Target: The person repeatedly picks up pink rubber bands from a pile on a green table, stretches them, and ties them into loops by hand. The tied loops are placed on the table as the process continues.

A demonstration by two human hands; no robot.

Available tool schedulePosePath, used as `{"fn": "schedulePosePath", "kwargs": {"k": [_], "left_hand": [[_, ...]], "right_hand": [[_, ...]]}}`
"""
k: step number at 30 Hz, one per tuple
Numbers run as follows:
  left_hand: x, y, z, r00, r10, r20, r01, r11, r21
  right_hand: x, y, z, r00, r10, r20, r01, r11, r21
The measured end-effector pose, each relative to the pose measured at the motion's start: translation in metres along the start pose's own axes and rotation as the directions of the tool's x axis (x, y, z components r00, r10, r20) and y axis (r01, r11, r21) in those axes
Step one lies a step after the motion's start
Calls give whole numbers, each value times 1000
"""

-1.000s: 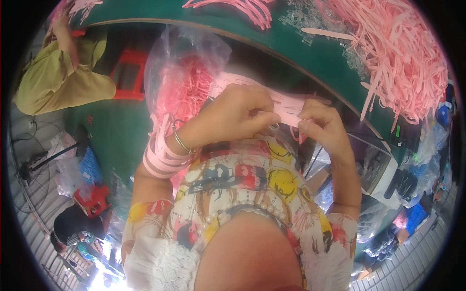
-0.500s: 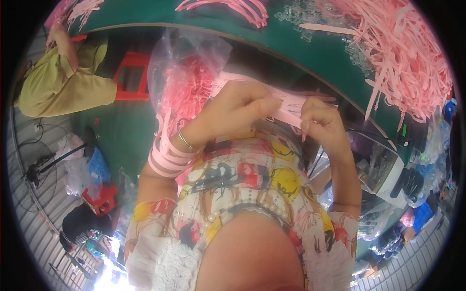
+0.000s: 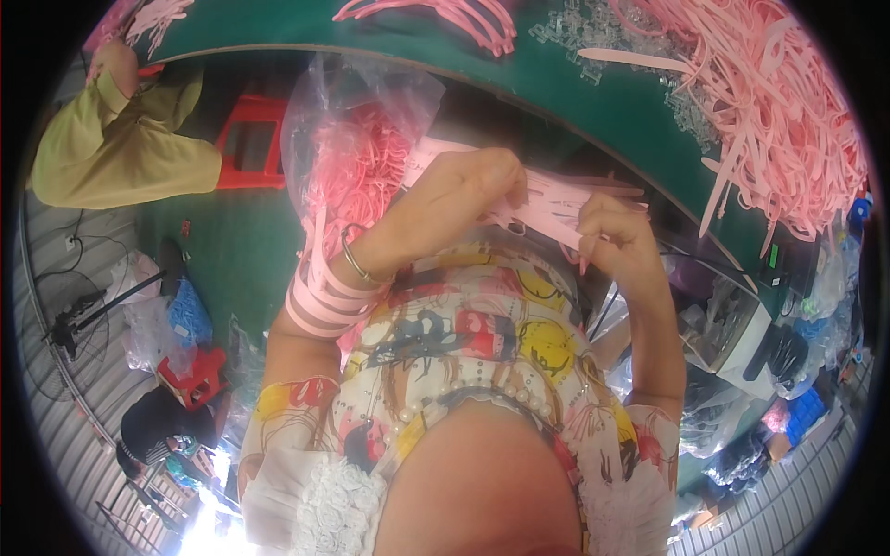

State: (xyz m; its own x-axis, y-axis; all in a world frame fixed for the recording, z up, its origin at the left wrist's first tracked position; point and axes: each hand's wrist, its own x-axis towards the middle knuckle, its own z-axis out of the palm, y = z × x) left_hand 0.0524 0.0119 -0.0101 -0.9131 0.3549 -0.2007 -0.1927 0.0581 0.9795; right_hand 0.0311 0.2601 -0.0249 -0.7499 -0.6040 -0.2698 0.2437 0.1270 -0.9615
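I am recording both bare hands working in front of the near edge of a green worktable [image 3: 612, 111]. The right hand [image 3: 615, 233] is clamping thumb and forefinger together on one end of a flat, pale pink strap [image 3: 554, 224]. The left hand [image 3: 468, 185] is holding its fingers curled at the strap's other end; I cannot tell whether they are gripping it. The strap is running between the hands, on the person's side of the table edge, with a flat layer of pink straps [image 3: 559, 195] showing just beyond it. Several pink bands [image 3: 320, 304] are encircling the left forearm, below a silver-coloured metal bangle [image 3: 352, 252]. Left of that hand, a clear plastic bag [image 3: 304, 107] is containing thin pink strips [image 3: 366, 153]. Toward the table's right edge, a tangled heap of pink straps [image 3: 788, 116] is lying beside small transparent plastic pieces [image 3: 570, 37].
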Motion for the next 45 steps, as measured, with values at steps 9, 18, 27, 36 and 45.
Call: {"fn": "schedulePosePath", "kwargs": {"k": [9,18,27,36,45], "left_hand": [[6,-1,0,999,32,-6,-32,999,34],[40,-1,-8,993,121,4,-119,962,244],[119,-15,8,701,711,-54,-387,443,809],[104,-15,3,738,660,138,-471,359,805],[80,-26,7,789,612,-52,-486,674,556]], "right_hand": [[1,6,0,1000,-25,-13,25,1000,-19],[10,-3,0,986,-152,-70,148,987,-57],[17,2,-4,976,-190,-110,174,974,-142],[14,6,-5,961,-250,-122,222,954,-201],[14,-6,3,950,-296,-96,256,918,-303]]}}
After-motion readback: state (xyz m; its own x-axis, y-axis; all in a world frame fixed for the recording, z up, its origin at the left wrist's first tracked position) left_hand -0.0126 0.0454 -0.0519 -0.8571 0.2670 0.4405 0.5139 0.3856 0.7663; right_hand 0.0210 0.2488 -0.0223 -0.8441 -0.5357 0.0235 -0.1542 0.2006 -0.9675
